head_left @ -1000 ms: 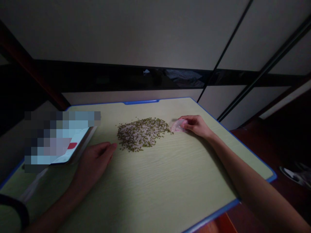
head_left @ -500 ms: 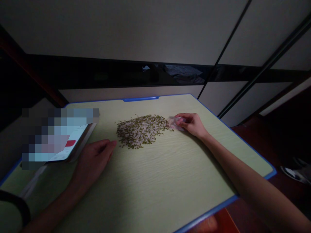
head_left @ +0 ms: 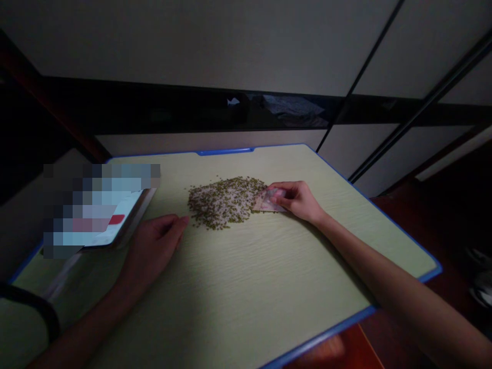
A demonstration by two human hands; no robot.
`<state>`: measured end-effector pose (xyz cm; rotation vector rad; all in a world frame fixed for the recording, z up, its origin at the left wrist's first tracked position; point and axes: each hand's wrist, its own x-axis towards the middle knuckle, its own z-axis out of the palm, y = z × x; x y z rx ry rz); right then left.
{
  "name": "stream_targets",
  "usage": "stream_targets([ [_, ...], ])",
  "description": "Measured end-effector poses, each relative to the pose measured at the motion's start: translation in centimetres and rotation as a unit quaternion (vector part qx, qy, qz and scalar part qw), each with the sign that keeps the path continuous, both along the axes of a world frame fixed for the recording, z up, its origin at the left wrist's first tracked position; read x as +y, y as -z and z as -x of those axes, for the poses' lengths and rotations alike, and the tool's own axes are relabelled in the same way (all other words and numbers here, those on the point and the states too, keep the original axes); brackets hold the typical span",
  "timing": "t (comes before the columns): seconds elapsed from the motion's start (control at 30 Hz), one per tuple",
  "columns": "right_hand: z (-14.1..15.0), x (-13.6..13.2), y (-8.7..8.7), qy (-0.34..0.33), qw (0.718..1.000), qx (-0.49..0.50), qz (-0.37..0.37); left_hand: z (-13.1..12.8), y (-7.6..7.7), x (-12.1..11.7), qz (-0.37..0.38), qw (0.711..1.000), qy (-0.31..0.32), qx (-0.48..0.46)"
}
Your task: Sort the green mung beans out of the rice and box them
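A loose heap of green beans mixed with white grains like rice lies spread on the pale table. My right hand pinches a small see-through plastic bag with pinkish marks between thumb and fingers. The bag lies low against the heap's right edge, covering some of the beans. My left hand rests on the table just left of the heap. Its fingers are curled in, thumb tip close to the nearest beans, and whatever it may hold is hidden.
On the left a lit tablet, partly blurred out, stands tilted on the table. A dark curved strap or cable is at the lower left. Behind the table rises a pale cabinet with a dark band. A blue rim edges the tabletop.
My right hand has moved the bag left, onto the right edge of the heap. My left hand keeps its curled pose beside it. The whole view has shifted slightly.
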<state>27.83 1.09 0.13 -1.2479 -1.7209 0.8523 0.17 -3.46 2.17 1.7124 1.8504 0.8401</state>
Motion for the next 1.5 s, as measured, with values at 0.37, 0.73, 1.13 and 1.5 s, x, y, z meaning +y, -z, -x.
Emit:
stream_targets([
  [0.37, 1.4, -2.4, -0.1, -0.006, 1.0, -0.011, 0.012, 0.0, 0.0, -0.1, -0.004, 1.0, 0.011, -0.017],
  [0.73, 3.5, -5.2, 0.2, -0.006, 0.998, 0.032, 0.056, 0.1, 0.4, -0.1, -0.006, 1.0, 0.021, -0.021],
  [1.13, 5.9, -6.8, 0.6, -0.052, 0.996, 0.045, 0.062, 0.0, 0.4, -0.2, -0.006, 1.0, 0.02, -0.015],
  [1.5, 1.3, -7.0, -0.9, 0.157, 0.969, 0.149, 0.121, -0.1, 0.3, -0.2, -0.013, 0.999, 0.024, -0.017],
])
